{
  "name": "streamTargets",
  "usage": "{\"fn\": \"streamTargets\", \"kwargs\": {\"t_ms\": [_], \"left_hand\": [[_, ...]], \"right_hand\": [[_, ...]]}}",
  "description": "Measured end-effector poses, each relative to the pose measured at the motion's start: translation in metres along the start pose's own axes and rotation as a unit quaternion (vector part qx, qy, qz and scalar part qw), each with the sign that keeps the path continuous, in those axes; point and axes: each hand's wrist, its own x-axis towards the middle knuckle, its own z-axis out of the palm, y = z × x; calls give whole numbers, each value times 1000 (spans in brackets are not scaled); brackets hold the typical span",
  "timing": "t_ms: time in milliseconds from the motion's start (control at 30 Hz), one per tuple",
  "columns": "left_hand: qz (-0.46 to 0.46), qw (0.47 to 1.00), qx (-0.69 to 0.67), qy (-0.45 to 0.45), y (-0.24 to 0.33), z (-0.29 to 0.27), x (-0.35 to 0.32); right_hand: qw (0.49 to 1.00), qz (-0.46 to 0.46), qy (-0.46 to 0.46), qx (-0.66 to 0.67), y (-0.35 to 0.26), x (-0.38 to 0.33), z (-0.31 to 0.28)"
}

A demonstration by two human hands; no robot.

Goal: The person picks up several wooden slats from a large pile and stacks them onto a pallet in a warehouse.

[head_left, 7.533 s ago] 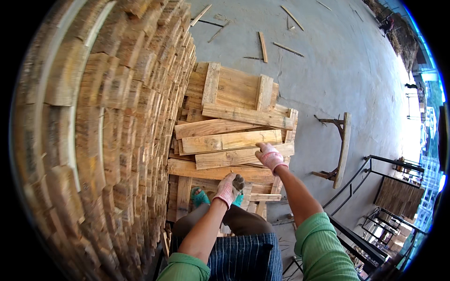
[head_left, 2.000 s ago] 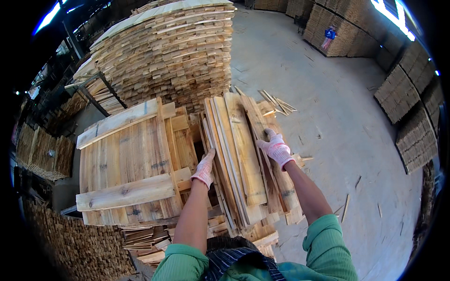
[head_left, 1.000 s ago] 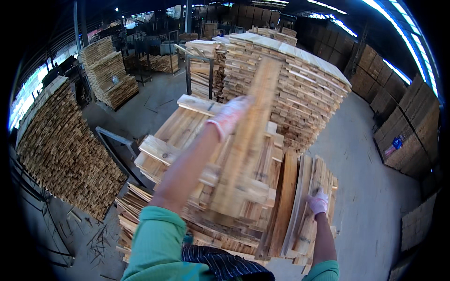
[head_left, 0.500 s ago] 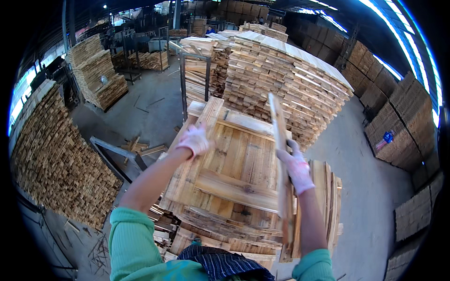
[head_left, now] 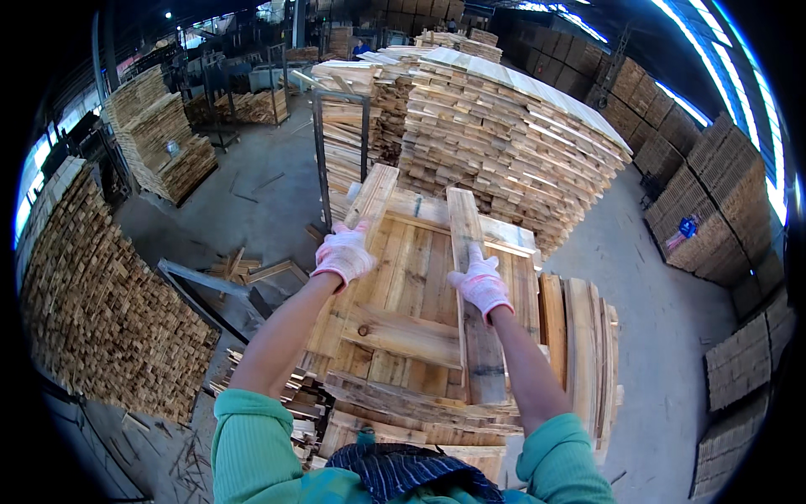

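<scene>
A wooden panel of side-by-side boards (head_left: 416, 260) lies on a waist-high stack in front of me, with a crosspiece (head_left: 403, 334) near its closer end. My left hand (head_left: 344, 254), in a whitish-pink glove, is closed over a plank (head_left: 375, 191) along the panel's left side. My right hand (head_left: 483, 288), gloved alike, grips a second long plank (head_left: 481, 361), thumb on its left edge. That plank lies lengthwise over the panel, right of its middle, and overlaps the crosspiece's right end. The palms and undersides of both hands are hidden.
Beside the panel, on the right, upright-looking loose boards (head_left: 579, 336) are bunched. A tall lumber stack (head_left: 504, 143) rises just beyond. Metal frames stand at the left (head_left: 210, 273) and far side (head_left: 319, 151). Scrap wood (head_left: 239, 267) litters the floor; another big stack (head_left: 101, 302) is far left.
The right plank has come down from a raised, edge-on tilt to lie flat on the panel, moving left with my right hand. My left hand has settled onto the left plank.
</scene>
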Motion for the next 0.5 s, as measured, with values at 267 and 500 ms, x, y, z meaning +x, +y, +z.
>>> {"fn": "streamTargets", "kwargs": {"t_ms": [267,500], "left_hand": [[14,993,-99,57,-27,23,40],[17,996,17,91,-1,31,24]], "right_hand": [[984,-99,64,136,-101,6,54],[954,-233,-25,188,-68,18,68]]}}
